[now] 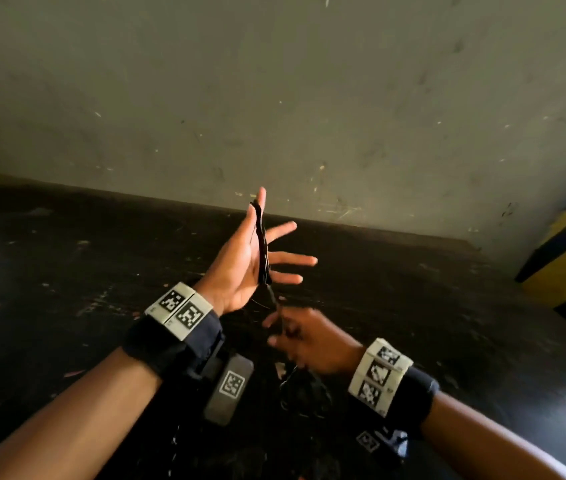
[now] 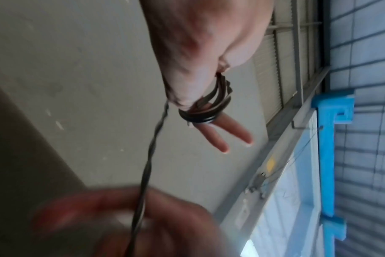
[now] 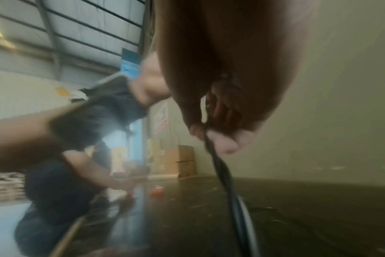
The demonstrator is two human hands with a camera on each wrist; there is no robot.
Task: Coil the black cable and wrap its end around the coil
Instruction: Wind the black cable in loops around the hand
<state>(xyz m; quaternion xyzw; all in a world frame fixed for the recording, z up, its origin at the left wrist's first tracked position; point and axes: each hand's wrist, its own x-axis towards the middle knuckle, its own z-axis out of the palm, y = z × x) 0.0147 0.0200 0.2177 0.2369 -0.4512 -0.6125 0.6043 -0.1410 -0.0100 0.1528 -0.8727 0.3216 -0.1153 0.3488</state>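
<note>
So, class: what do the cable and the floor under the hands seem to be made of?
Cable: likely rubber or plastic sheath, black, smooth; it bends into tight loops with a slight sheen.
Floor: probably painted concrete, dark, worn, scuffed, with pale scratches; not certain.

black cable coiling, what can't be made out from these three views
- Head view: the black cable below the right hand merges with the dark floor; its free end is not visible.
- Left wrist view: the left hand hides where the loops cross the palm; the right hand is a blur.
- Right wrist view: motion blur hides how the fingertips pinch the cable; the bottom edge cuts it off.
</note>
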